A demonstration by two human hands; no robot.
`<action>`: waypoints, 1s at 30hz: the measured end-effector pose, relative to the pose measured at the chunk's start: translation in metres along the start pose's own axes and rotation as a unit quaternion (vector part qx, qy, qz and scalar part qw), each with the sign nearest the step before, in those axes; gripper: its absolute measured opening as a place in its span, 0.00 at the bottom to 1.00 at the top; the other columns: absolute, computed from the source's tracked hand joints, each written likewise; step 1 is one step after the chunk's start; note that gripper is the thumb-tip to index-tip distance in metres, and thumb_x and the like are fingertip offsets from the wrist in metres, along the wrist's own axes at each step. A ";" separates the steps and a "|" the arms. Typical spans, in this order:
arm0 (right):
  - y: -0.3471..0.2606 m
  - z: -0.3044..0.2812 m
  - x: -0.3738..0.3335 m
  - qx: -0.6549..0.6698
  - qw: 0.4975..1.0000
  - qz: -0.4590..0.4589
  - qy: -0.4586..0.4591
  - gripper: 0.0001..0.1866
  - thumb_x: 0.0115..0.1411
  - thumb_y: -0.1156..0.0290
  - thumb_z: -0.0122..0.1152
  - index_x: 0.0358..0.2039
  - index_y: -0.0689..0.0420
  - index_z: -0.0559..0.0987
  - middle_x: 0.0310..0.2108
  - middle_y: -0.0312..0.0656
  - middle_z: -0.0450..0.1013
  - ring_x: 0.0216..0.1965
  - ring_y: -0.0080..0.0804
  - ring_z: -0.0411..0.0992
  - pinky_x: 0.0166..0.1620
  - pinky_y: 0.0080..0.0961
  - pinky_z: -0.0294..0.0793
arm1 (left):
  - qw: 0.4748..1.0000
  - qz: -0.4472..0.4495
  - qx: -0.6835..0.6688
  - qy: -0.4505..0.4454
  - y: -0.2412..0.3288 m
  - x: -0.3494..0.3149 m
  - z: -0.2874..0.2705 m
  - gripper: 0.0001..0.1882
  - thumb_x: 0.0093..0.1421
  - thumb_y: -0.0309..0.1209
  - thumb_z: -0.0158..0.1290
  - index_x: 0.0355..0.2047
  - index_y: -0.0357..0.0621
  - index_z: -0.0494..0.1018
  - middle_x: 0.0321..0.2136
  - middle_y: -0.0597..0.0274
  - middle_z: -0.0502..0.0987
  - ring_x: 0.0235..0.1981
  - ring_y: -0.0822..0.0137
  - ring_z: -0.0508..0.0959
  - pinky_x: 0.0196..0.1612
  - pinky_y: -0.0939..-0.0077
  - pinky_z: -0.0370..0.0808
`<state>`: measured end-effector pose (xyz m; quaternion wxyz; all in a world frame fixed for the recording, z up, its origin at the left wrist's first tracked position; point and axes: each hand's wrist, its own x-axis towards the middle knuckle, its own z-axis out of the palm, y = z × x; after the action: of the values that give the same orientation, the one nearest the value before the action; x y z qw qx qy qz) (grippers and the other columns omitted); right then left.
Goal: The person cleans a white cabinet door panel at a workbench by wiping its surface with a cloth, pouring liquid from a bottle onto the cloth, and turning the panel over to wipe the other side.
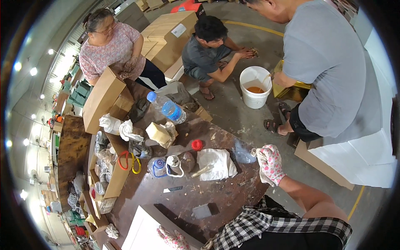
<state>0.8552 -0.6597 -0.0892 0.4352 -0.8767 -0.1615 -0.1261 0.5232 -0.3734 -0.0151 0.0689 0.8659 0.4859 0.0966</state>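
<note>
The white box (139,225) slants at the bottom, nearer the left hand (175,240) than the right hand (271,166). I can't tell if their fingers are together.

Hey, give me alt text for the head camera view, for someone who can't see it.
Two gloved hands at a cluttered brown table: the left hand at a white box, the right hand by the table's edge. A water bottle and red cap are on the table; beyond are three people and a white bucket.
</note>
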 end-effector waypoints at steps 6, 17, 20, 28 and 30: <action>-0.007 -0.004 0.000 0.009 1.000 0.006 0.001 0.08 0.49 0.73 0.59 0.32 0.55 0.76 0.33 0.43 0.70 0.37 0.44 0.68 0.40 0.37 0.68 | 1.000 0.004 0.004 -0.004 0.001 0.000 -0.004 0.34 0.56 0.35 0.51 0.61 0.43 0.53 0.57 0.43 0.59 0.55 0.44 0.62 0.54 0.55 0.63; -0.004 -0.001 0.001 0.005 1.000 0.001 -0.008 0.09 0.49 0.73 0.59 0.33 0.55 0.75 0.34 0.44 0.69 0.38 0.45 0.68 0.40 0.38 0.68 | 1.000 0.010 0.007 -0.009 0.005 0.003 -0.008 0.34 0.56 0.35 0.51 0.61 0.42 0.52 0.57 0.43 0.59 0.55 0.43 0.61 0.54 0.55 0.62; -0.002 -0.002 0.000 0.000 1.000 0.000 -0.015 0.09 0.49 0.73 0.59 0.34 0.55 0.75 0.35 0.44 0.69 0.39 0.45 0.68 0.41 0.38 0.67 | 1.000 0.013 0.008 -0.010 0.006 0.003 -0.008 0.34 0.56 0.35 0.51 0.61 0.42 0.52 0.57 0.43 0.58 0.55 0.43 0.61 0.55 0.55 0.62; 0.000 -0.002 -0.001 0.007 1.000 -0.002 -0.016 0.10 0.49 0.73 0.58 0.35 0.54 0.75 0.35 0.43 0.69 0.39 0.45 0.67 0.41 0.38 0.67 | 1.000 0.019 0.007 -0.011 0.006 0.001 -0.012 0.34 0.56 0.35 0.51 0.61 0.42 0.52 0.57 0.43 0.58 0.55 0.43 0.61 0.55 0.55 0.62; -0.001 -0.002 -0.001 0.009 1.000 -0.002 -0.016 0.10 0.49 0.73 0.58 0.35 0.54 0.75 0.35 0.43 0.69 0.39 0.45 0.67 0.41 0.38 0.67 | 1.000 0.019 0.006 -0.011 0.007 0.000 -0.013 0.34 0.56 0.35 0.51 0.61 0.42 0.52 0.57 0.43 0.58 0.55 0.43 0.61 0.55 0.55 0.62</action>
<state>0.8540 -0.6613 -0.0875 0.4402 -0.8744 -0.1713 -0.1111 0.5260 -0.3767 -0.0014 0.0678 0.8764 0.4691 0.0852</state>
